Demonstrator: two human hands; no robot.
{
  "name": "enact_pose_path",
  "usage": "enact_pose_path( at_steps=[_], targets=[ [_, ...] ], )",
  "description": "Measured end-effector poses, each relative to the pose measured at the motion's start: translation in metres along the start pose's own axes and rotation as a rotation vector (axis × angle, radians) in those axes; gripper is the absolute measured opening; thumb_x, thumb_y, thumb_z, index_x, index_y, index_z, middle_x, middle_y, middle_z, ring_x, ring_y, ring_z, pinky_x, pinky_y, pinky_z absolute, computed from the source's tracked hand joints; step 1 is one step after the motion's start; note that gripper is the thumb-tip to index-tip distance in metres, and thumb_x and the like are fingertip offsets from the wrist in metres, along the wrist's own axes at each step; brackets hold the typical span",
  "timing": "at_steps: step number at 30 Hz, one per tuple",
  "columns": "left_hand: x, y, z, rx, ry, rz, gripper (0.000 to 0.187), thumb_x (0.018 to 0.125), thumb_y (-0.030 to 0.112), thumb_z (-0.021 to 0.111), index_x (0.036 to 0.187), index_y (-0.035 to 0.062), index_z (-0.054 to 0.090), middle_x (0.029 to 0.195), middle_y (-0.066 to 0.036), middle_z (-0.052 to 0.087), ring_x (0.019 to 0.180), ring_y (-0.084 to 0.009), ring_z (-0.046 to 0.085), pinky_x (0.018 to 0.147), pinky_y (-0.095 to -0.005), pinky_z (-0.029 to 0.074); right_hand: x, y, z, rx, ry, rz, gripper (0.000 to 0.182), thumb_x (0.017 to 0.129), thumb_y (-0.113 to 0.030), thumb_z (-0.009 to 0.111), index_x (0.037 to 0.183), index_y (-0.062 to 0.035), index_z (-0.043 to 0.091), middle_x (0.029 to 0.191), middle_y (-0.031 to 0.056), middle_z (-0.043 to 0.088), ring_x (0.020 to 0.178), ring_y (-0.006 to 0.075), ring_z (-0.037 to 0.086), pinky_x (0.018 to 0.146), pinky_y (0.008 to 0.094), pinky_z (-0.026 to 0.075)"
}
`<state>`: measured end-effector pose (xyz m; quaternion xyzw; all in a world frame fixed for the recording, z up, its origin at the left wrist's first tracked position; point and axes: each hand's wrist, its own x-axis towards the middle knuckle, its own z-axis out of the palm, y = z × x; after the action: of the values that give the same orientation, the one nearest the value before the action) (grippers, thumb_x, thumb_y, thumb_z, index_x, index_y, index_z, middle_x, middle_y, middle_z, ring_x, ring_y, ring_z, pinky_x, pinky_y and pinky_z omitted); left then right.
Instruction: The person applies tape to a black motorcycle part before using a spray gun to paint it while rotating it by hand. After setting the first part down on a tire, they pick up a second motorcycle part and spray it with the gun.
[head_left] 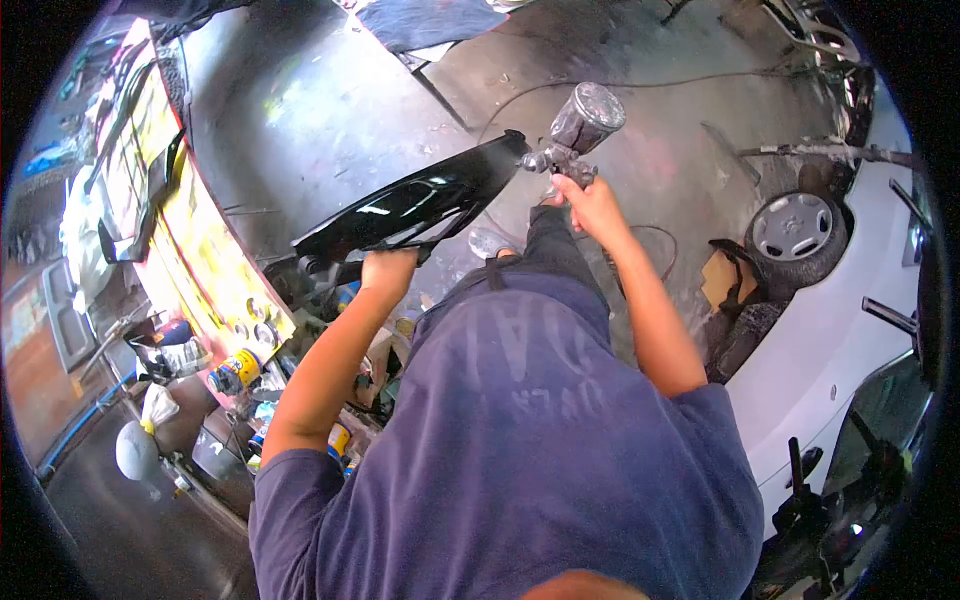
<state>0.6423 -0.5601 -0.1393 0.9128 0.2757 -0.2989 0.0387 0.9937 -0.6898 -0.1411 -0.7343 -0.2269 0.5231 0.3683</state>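
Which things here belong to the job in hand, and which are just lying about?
In use:
spray gun, in the right hand
black panel, in the left hand

Apparently just about:
yellow-labelled tin
brown card
white car

Bright light washes in at upper left, blowing out the yellow board (pixel 185 210) almost to white and leaving pale glare on the floor (pixel 330 120). Crisp white reflections streak the glossy black panel (pixel 420 195); fisheye distortion bends the edges, and black vignetting fills the corners.
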Motion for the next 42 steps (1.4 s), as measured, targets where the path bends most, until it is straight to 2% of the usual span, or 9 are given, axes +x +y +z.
enact_pose_path(
  at_steps=[3,11,14,23,26,28,31,34,42],
  targets=[
    [-0.017,-0.013,-0.005,0.072,0.263,0.057,0.043,0.082,0.008,0.058,0.124,0.0130,0.065,0.126,-0.019,0.064,0.115,-0.0337,0.063,0.095,-0.0447,0.054,0.017,0.022,-0.011,0.083,0.090,-0.054,0.040,0.091,-0.041,0.068,0.085,-0.0022,0.062,0.065,0.0018,0.060,0.044,0.0113,0.053,0.039,0.0291,0.043],
    [-0.052,-0.031,-0.033,0.160,0.103,0.013,0.041,0.089,0.017,0.053,0.130,0.0171,0.062,0.143,-0.014,0.053,0.129,-0.0335,0.054,0.102,-0.0419,0.049,0.053,0.054,-0.039,0.149,0.212,-0.008,0.038,0.092,-0.039,0.065,0.100,-0.0025,0.060,0.077,0.0041,0.064,0.046,0.0128,0.055,0.039,0.0301,0.045],
    [-0.055,-0.040,-0.026,0.049,0.283,0.011,0.045,0.089,0.016,0.053,0.133,0.0182,0.060,0.144,-0.014,0.053,0.130,-0.0334,0.053,0.104,-0.0419,0.048,0.061,0.053,-0.044,0.161,0.213,0.007,0.040,0.093,-0.040,0.064,0.105,-0.0024,0.059,0.081,0.0048,0.065,0.048,0.0132,0.056,0.041,0.0299,0.048],
    [-0.052,-0.041,-0.048,0.138,0.015,0.056,0.054,0.087,0.011,0.054,0.141,0.0106,0.052,0.147,-0.016,0.050,0.138,-0.0337,0.045,0.118,-0.0447,0.030,0.083,0.033,-0.027,0.105,0.166,0.099,0.040,0.092,-0.040,0.065,0.108,-0.0042,0.061,0.080,0.0064,0.065,0.050,0.0133,0.056,0.041,0.0303,0.047],
    [-0.048,-0.039,-0.050,0.155,0.047,0.075,0.058,0.085,0.011,0.056,0.142,0.0110,0.051,0.147,-0.015,0.049,0.138,-0.0310,0.046,0.117,-0.0423,0.032,0.073,0.021,-0.012,0.126,0.110,0.070,0.039,0.092,-0.041,0.065,0.100,-0.0028,0.063,0.072,0.0062,0.062,0.047,0.0136,0.054,0.041,0.0310,0.045],
    [-0.039,-0.040,-0.039,-0.314,0.023,-0.042,0.056,0.086,0.010,0.055,0.142,0.0097,0.051,0.148,-0.016,0.048,0.139,-0.0291,0.044,0.117,-0.0409,0.032,0.061,0.011,-0.001,0.128,0.075,0.059,0.041,0.092,-0.042,0.065,0.091,-0.0014,0.063,0.064,0.0055,0.059,0.044,0.0141,0.052,0.040,0.0315,0.045],
    [-0.014,-0.045,0.000,-0.038,-0.067,0.005,0.047,0.087,0.014,0.058,0.134,0.0121,0.059,0.133,-0.012,0.061,0.122,-0.0272,0.059,0.103,-0.0390,0.046,0.031,-0.019,0.026,0.112,0.008,0.012,0.049,0.092,-0.045,0.063,0.072,-0.0004,0.061,0.048,0.0025,0.047,0.037,0.0159,0.048,0.040,0.0329,0.044],
    [0.001,-0.031,-0.016,0.324,-0.035,0.116,0.042,0.087,0.016,0.059,0.129,0.0171,0.064,0.123,-0.009,0.069,0.105,-0.0279,0.070,0.093,-0.0394,0.055,0.007,-0.052,0.042,0.053,-0.074,0.053,0.041,0.095,-0.042,0.062,0.085,-0.0023,0.060,0.064,0.0024,0.057,0.041,0.0105,0.047,0.038,0.0287,0.040],
    [0.055,-0.007,0.004,0.055,0.157,0.025,0.041,0.086,0.014,0.059,0.126,0.0137,0.066,0.126,-0.014,0.066,0.113,-0.0300,0.066,0.098,-0.0416,0.052,-0.047,-0.139,0.093,0.094,-0.243,-0.099,0.040,0.093,-0.040,0.065,0.099,-0.0013,0.059,0.071,0.0045,0.062,0.045,0.0125,0.053,0.041,0.0299,0.046]
  ],
)
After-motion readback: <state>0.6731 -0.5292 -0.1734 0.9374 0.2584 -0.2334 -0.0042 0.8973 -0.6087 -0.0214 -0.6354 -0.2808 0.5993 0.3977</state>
